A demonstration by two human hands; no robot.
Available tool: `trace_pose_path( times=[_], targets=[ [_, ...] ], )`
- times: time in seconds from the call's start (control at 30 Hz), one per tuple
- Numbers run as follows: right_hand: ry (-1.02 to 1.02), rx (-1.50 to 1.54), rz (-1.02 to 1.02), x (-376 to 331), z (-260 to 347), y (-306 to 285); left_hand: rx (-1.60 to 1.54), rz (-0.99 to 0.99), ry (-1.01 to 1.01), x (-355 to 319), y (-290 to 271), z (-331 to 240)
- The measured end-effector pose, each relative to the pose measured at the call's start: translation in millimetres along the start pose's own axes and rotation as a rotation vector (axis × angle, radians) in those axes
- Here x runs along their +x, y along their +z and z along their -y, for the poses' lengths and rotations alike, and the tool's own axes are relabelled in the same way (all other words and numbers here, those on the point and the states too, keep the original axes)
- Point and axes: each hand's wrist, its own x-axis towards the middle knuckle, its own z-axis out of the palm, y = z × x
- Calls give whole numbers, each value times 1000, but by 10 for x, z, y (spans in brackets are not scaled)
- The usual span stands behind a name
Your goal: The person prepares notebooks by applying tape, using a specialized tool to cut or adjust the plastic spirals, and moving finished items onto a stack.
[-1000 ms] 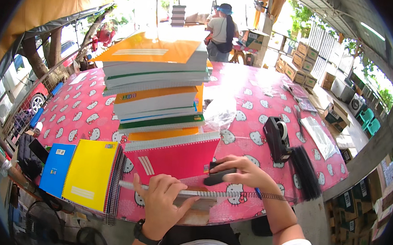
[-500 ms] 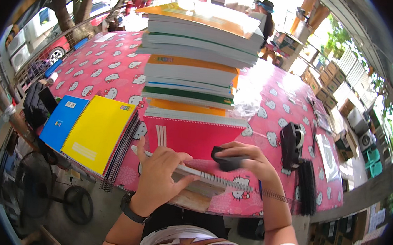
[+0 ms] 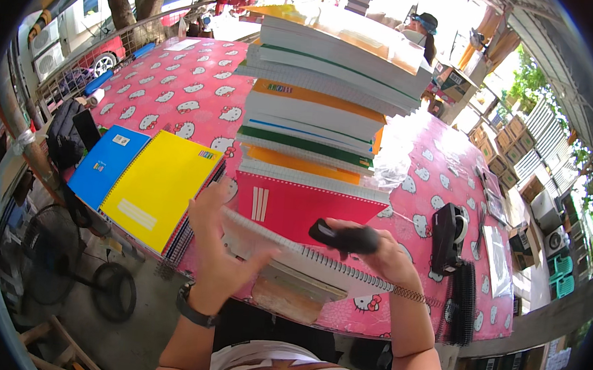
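Observation:
My right hand [image 3: 382, 251] grips a small black tool [image 3: 344, 236] over the wire edge of a spiral notebook [image 3: 305, 258] lying at the table's near edge. My left hand [image 3: 217, 252] is open, its palm and fingers pressing on the left end of that notebook. A red notebook [image 3: 305, 206] lies just beyond, at the foot of a tall stack of notebooks [image 3: 323, 97]. A coil of spiral wire [image 3: 412, 295] trails past my right wrist.
A yellow notebook [image 3: 162, 182] and a blue one [image 3: 109, 161] lie left on the pink patterned tablecloth [image 3: 178, 101]. A black tape dispenser [image 3: 448, 233] and black binding combs [image 3: 465, 303] sit right. A person in a hat [image 3: 423, 29] stands beyond; a fan [image 3: 44, 250] stands below left.
My view has swung closer over the table. My left hand slid along the spiral notebook and lifted its fingers; my right hand kept the black tool at the notebook's wire edge.

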Motion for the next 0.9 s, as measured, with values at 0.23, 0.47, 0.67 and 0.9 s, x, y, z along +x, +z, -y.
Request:
trace_pose_path(
  times=[0.23, 0.47, 0.67, 0.9],
  targets=[
    [83, -426, 74, 129, 26, 88, -723, 97, -545, -309, -127, 509],
    [89, -525, 86, 288, 40, 31, -696, 91, -474, -300, -107, 521],
    [105, -502, 50, 412, 48, 19, -731, 53, -531, -245, -80, 470],
    [118, -506, 79, 312, -133, 118, -776, 13, -492, -362, -30, 522]
  ],
)
